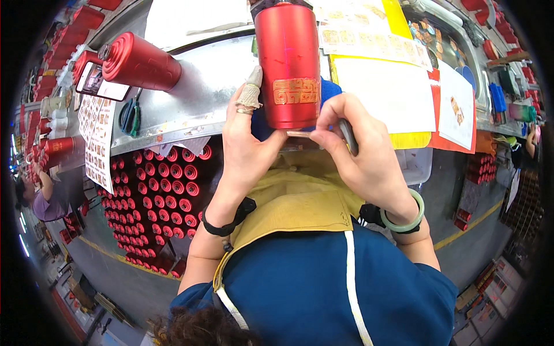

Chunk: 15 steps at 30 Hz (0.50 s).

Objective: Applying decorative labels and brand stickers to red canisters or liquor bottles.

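A shiny red metal canister [287, 55] with a gold square pattern near its lower end lies in front of me, on a blue cloth [330, 90]. My left hand [248, 130] grips its left side, thumb by the near end; one finger wears a pale, tied wrap. My right hand [360, 144] is closed in a pinch at the canister's near right, with a slim tool's dark grey handle [348, 137] showing between thumb and fingers. A thin pinkish strip [299, 134] spans between both thumbs; whether it belongs to the tool, I cannot tell.
Another red canister [141, 61] lies at the left beside a phone [103, 83], scissors [130, 117] and a patterned sticker sheet [97, 138]. White paper [384, 95] over a yellow sheet is at the right. Stacked red canisters [167, 184] fill the space below the table's left edge.
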{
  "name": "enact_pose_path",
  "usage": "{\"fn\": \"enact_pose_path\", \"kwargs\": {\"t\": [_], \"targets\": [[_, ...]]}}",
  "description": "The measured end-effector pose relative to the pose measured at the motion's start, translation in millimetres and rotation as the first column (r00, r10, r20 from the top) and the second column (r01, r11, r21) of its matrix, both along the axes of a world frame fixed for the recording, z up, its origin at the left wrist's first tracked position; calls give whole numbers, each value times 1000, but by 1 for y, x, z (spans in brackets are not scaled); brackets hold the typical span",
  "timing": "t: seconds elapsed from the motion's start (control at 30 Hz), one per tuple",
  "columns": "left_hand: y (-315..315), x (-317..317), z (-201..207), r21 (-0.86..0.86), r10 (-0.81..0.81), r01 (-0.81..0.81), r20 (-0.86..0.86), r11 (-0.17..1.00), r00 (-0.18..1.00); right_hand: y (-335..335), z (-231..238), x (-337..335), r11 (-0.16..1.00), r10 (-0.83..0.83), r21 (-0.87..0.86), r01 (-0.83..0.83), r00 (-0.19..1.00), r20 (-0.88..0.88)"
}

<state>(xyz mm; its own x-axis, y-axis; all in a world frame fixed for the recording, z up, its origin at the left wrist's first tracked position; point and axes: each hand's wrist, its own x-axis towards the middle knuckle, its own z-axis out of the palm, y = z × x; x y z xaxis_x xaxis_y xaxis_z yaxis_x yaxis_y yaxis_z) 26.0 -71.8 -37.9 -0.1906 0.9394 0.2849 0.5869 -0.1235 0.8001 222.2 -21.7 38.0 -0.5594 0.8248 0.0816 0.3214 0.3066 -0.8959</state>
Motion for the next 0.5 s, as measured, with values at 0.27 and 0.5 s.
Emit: {"fn": "enact_pose_path", "kwargs": {"t": [0.27,0.5], "targets": [[-10,-3,7,-43,-165,203,437,978,884,5,-13,-3,998,-67,-4,67,997,47],[-14,5,6,-69,-104,166,531,984,841,2,-17,0,996,-71,-47,72,997,28]]}}
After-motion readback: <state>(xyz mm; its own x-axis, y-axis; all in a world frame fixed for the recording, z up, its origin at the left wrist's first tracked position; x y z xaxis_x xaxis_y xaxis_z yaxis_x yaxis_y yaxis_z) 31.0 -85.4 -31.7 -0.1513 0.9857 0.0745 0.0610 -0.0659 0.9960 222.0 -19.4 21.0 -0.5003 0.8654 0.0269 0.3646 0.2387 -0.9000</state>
